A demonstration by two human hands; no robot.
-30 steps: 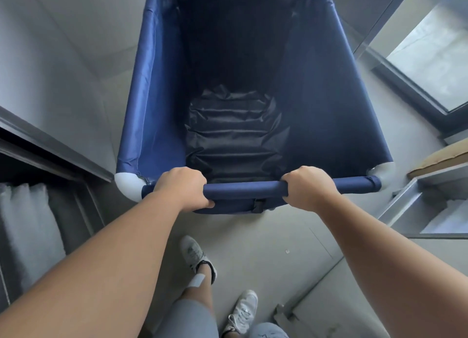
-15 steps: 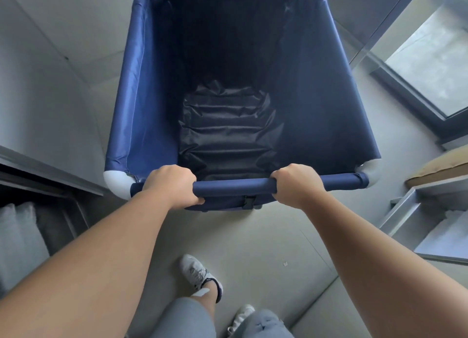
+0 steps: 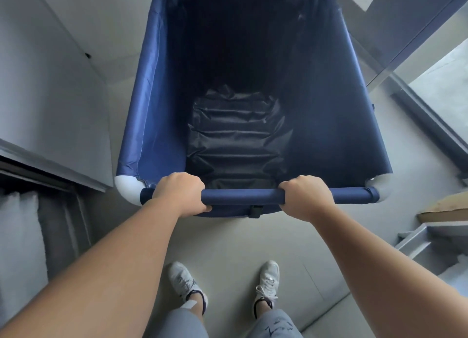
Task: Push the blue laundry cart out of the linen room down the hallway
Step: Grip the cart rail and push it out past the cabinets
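Observation:
The blue laundry cart point(image 3: 336, 104) fills the middle of the head view, a deep fabric bin with white corner joints and a dark, wrinkled bottom with nothing in it. Its padded blue handle bar point(image 3: 243, 196) runs across the near rim. My left hand point(image 3: 178, 194) is wrapped around the bar's left part. My right hand point(image 3: 305, 197) grips the bar's right part. Both arms stretch forward. The cart's wheels are hidden under the fabric.
A grey wall point(image 3: 50, 84) runs close along the cart's left side, with a shelf of white folded linen point(image 3: 20, 239) below. On the right are a glass panel with a metal frame point(image 3: 428, 119) and grey shelving point(image 3: 435, 239). My two feet stand on grey floor point(image 3: 235, 244).
The cart has rolled forward along the left wall, and the shelves on both sides have slid back. My feet have stepped and now stand side by side. Both hands keep their grip.

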